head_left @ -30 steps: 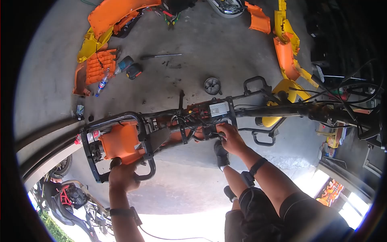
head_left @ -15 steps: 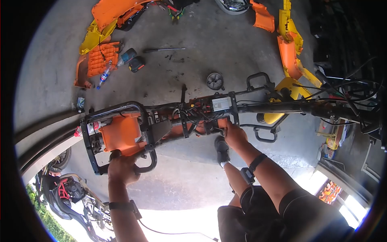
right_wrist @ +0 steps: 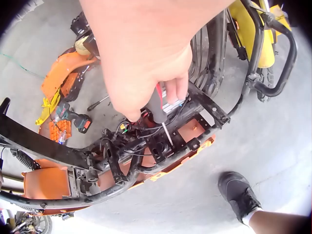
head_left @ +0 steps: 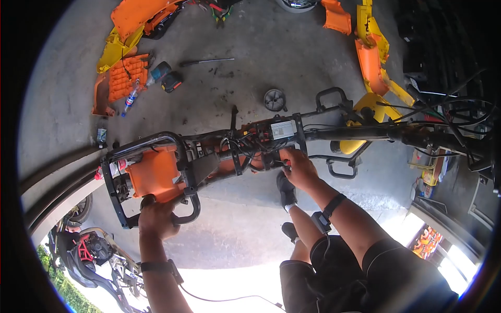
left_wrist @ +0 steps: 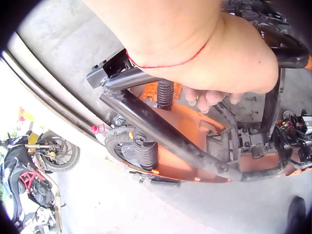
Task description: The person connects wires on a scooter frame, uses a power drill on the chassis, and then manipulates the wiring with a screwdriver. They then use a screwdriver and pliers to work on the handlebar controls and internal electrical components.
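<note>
A stripped black scooter frame (head_left: 365, 134) stretches across the head view, with an orange plastic rear fender (head_left: 154, 175) at its left end. My left hand (head_left: 158, 218) grips the tube at the frame's rear; its fingertips show below the palm in the left wrist view. Near mid-frame, my right hand (head_left: 301, 169) holds a screwdriver (right_wrist: 156, 106) by its black and red handle. The screwdriver's thin metal shaft points down into the frame beside an orange panel (right_wrist: 192, 130). Wires and a silver labelled box (head_left: 283, 130) sit close to this hand.
On the floor beyond the frame lie a cordless drill (head_left: 166, 78), a long screwdriver (head_left: 206, 61), a small wheel (head_left: 274, 99) and a bottle (head_left: 130, 99). Orange and yellow body panels (head_left: 369, 62) lie at both sides. A motorcycle (head_left: 91, 250) stands behind at left. My shoe (head_left: 286, 189) is below the frame.
The head view shifts slightly. My right hand stays at the same part of the frame with a small turn of the wrist. My left hand keeps its hold on the rear tube.
</note>
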`<state>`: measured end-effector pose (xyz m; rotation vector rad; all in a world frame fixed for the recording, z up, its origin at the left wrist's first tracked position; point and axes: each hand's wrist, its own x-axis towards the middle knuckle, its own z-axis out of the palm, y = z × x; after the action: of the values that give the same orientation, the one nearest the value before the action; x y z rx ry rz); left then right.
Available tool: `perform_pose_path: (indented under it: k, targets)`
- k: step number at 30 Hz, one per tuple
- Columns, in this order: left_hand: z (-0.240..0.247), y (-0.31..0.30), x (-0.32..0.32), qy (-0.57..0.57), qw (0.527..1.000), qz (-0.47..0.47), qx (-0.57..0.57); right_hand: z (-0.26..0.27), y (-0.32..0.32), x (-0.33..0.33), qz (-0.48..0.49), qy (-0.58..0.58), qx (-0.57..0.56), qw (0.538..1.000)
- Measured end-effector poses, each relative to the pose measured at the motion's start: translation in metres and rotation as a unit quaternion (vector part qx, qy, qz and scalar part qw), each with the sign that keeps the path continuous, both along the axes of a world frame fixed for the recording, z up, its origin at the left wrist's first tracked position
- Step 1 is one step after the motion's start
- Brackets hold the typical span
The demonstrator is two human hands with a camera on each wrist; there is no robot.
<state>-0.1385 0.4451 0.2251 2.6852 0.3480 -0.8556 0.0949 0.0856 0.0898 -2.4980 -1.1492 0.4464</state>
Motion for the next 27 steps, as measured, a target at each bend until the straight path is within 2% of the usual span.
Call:
perform_pose_path:
  k: [1,2,3,5,6,7,9,10,11,13,14,16,17,19,20,21,22,23,25,26,27]
  targets:
    - [0.0,0.001,0.0,-0.012,1.0,-0.005,-0.013,0.002,0.003,-0.001,-0.076,0.071,-0.094,0.99]
    - [0.0,0.001,0.0,-0.024,0.999,-0.011,-0.026,0.004,0.006,-0.002,-0.151,0.14,-0.187,0.96]
    - [0.001,0.001,0.002,-0.025,0.999,-0.014,-0.028,0.005,0.01,-0.002,-0.155,0.14,-0.188,0.96]
    - [0.005,-0.003,0.008,-0.005,1.0,-0.007,0.011,0.007,0.012,0.006,-0.128,0.209,-0.315,0.917]
    - [0.006,-0.002,0.009,-0.025,0.999,-0.025,0.006,-0.002,0.002,-0.001,-0.091,0.148,-0.22,0.96]
    - [0.006,-0.004,0.01,-0.027,0.999,-0.027,0.002,-0.001,-0.003,0.0,-0.094,0.146,-0.223,0.959]
    - [0.007,-0.003,0.011,-0.022,1.0,-0.005,-0.015,-0.001,-0.005,-0.001,-0.028,0.033,-0.065,0.997]
    - [0.006,-0.002,0.008,-0.022,1.0,-0.006,-0.014,0.0,-0.003,0.002,-0.065,0.159,-0.105,0.98]
    - [0.003,-0.002,0.005,-0.017,1.0,0.001,-0.006,0.01,0.005,0.006,-0.066,0.159,-0.104,0.98]
    - [0.001,-0.001,0.005,-0.013,1.0,0.006,0.001,0.024,0.02,0.012,-0.16,0.246,-0.303,0.907]
    - [0.002,-0.001,0.007,-0.029,1.0,-0.008,-0.007,0.013,0.013,0.01,-0.162,0.246,-0.303,0.906]
    - [0.003,-0.001,0.007,-0.043,0.999,-0.024,-0.016,-0.004,0.002,0.002,-0.092,0.154,-0.165,0.97]
    - [0.004,-0.001,0.008,-0.049,0.998,-0.027,-0.011,-0.003,0.0,-0.001,-0.093,0.156,-0.165,0.969]
    - [0.005,-0.002,0.01,-0.056,0.998,-0.03,-0.006,0.006,-0.001,-0.001,-0.039,0.066,-0.112,0.991]
    - [0.007,-0.003,0.012,-0.052,0.998,-0.031,-0.007,0.011,0.004,0.002,-0.039,0.066,-0.112,0.991]
    - [0.008,-0.003,0.013,-0.047,0.998,-0.033,-0.008,0.015,0.01,0.006,-0.105,0.156,-0.199,0.962]
    - [0.007,-0.002,0.012,-0.047,0.998,-0.033,-0.008,0.017,0.014,0.009,-0.169,0.242,-0.281,0.913]
    - [0.004,0.0,0.009,-0.036,0.999,-0.021,-0.016,0.009,0.01,0.008,-0.169,0.242,-0.281,0.913]
    - [0.001,0.001,0.006,-0.024,0.999,-0.009,-0.024,-0.007,-0.001,0.004,-0.065,0.163,-0.223,0.959]
    - [0.001,0.001,0.005,-0.023,1.0,-0.006,-0.02,-0.007,-0.003,0.003,-0.065,0.164,-0.222,0.959]
    - [0.0,0.0,0.005,-0.023,1.0,-0.002,-0.015,-0.007,-0.006,0.001,-0.046,0.079,-0.129,0.988]
